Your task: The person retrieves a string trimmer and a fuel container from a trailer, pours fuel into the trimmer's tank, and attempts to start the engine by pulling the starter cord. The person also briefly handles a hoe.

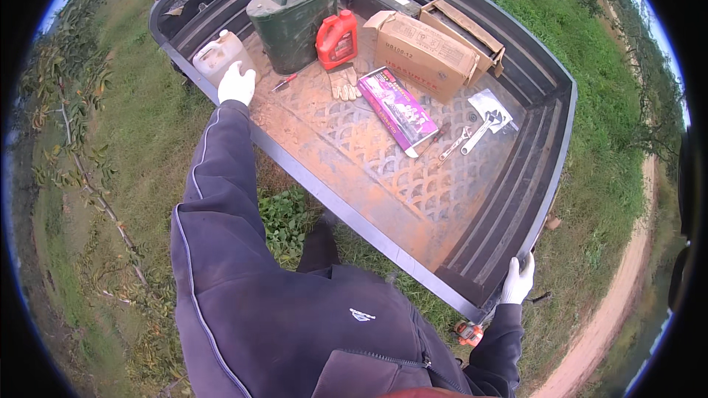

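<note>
The dusty grey metal truck bed (383, 199) carries 1 translucent white plastic jug (219, 54) at its left edge. The white-gloved left hand (237, 82) rests beside it, grip wide; the white-gloved right hand (518, 281) clasps the corner rim. Brace there while reaching.

Single head-worn fisheye, looking steeply down, truck bed (413, 199) close below.

Left arm in dark sleeve stretched far forward, white-gloved left hand (237, 83) flat, palm down, fingers together. Right arm bent low at near right, white-gloved right hand (518, 281) curled, fingers pointing up, gripping an edge.
</note>
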Demonstrator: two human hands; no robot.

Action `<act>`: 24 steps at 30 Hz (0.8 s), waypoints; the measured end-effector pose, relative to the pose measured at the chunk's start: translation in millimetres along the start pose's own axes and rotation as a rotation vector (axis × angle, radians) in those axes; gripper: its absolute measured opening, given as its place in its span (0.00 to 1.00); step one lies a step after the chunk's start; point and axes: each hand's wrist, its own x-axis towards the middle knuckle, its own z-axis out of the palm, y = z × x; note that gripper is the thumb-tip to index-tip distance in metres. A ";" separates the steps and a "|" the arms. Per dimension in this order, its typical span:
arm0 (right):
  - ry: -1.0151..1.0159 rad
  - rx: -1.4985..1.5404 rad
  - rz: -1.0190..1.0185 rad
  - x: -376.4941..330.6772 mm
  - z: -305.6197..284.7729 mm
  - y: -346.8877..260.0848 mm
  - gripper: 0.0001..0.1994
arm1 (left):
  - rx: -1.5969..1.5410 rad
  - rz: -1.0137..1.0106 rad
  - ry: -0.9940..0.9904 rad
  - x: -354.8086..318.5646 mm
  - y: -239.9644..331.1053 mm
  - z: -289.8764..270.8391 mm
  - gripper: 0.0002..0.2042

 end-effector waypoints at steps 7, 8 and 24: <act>0.082 -0.192 0.343 -66.8 -19.3 25.2 0.35 | 0.238 0.009 -0.061 168.3 -114.7 38.7 0.33; 0.078 -0.322 0.317 -55.7 -10.9 8.5 0.35 | 0.260 0.006 -0.057 195.4 -138.7 30.0 0.34; 0.055 -0.670 0.693 -63.5 20.3 -27.9 0.42 | 0.698 0.019 -0.510 345.0 -228.3 73.4 0.25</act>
